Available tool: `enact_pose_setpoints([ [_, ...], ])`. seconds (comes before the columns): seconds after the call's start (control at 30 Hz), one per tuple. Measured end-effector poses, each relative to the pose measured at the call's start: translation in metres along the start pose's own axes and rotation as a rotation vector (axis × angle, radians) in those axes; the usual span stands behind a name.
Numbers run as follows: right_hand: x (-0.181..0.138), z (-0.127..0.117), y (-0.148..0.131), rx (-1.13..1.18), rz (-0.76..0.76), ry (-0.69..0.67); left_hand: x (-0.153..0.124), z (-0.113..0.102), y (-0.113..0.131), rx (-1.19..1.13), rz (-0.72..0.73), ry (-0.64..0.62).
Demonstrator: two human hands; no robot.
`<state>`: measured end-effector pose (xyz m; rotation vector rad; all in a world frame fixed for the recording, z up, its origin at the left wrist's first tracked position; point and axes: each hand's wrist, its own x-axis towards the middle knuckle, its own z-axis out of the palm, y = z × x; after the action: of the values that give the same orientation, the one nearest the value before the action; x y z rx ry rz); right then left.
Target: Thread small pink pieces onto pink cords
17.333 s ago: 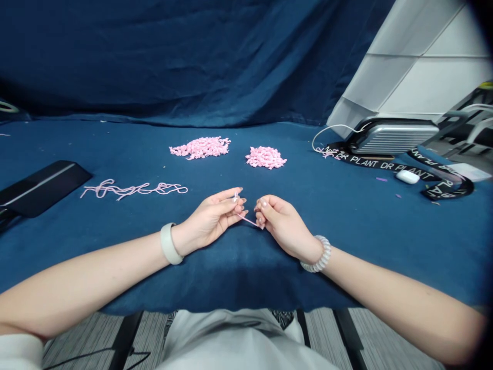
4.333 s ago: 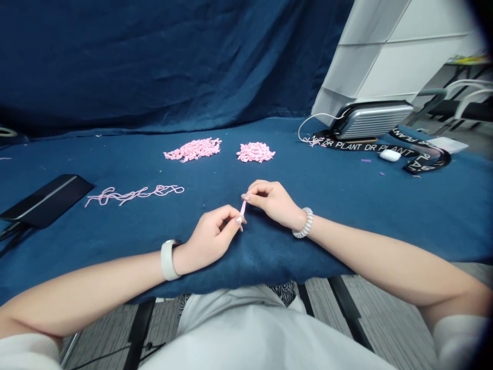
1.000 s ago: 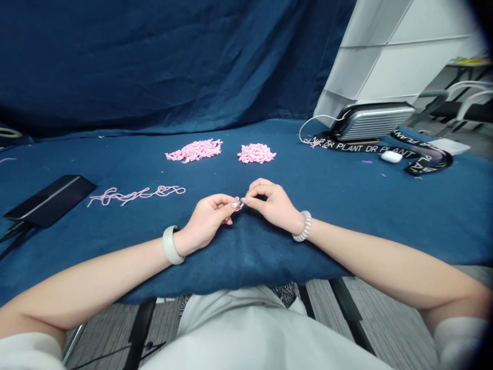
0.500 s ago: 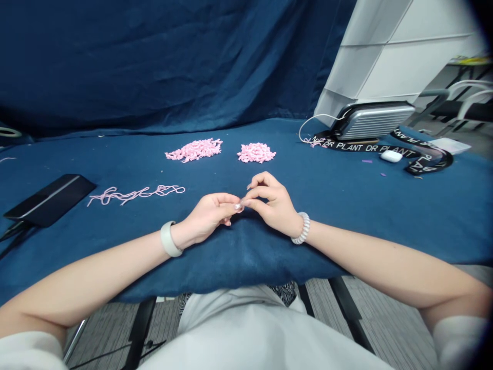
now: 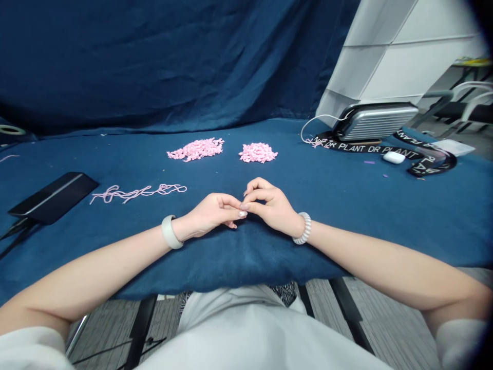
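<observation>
My left hand (image 5: 213,213) and my right hand (image 5: 271,205) meet fingertip to fingertip above the front of the blue-covered table (image 5: 215,262). On both, thumb and index finger are pinched together. Whatever sits between the fingertips, if anything, is hidden or too small to name. Beyond my hands lie two heaps of small pink knotted pieces, a wider heap (image 5: 196,149) on the left and a rounder heap (image 5: 258,152) on the right. Loose pink cords (image 5: 138,192) lie tangled to the left of my left hand.
A black flat device (image 5: 54,198) with a cable lies at the left. On the right stand a silver ribbed case (image 5: 379,122), a black lettered strap (image 5: 358,148) and a white earbud case (image 5: 394,157). A blue cloth (image 5: 173,61) hangs behind the table.
My left thumb has straightened and reaches further right, against the right fingertips. The right hand keeps its pinch, its upper fingers slightly lower. The whole view has shifted a little.
</observation>
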<state>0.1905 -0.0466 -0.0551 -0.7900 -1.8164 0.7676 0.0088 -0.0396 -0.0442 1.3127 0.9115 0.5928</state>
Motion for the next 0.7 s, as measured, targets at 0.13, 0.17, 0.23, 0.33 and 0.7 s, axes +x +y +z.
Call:
enact_pose_setpoints([
  [0.13, 0.0005, -0.0005, -0.0012, 0.013, 0.029, -0.035, -0.0005, 0.0027, 0.0014, 0.064, -0.002, 0.011],
  [0.17, 0.0009, -0.0009, -0.0015, 0.016, 0.041, -0.049, -0.0007, 0.0031, 0.0018, 0.076, -0.006, 0.015],
  [0.23, 0.0017, -0.0017, -0.0023, 0.029, 0.070, -0.090, -0.0011, 0.0035, 0.0025, 0.094, -0.014, 0.011],
  [0.33, 0.0028, -0.0019, -0.0039, 0.060, 0.152, -0.146, -0.0023, 0.0037, 0.0039, 0.117, -0.016, -0.014],
  [0.7, 0.0086, -0.0077, -0.0085, 0.111, 0.409, -0.251, -0.0061, 0.0036, -0.0044, 0.097, 0.148, -0.026],
])
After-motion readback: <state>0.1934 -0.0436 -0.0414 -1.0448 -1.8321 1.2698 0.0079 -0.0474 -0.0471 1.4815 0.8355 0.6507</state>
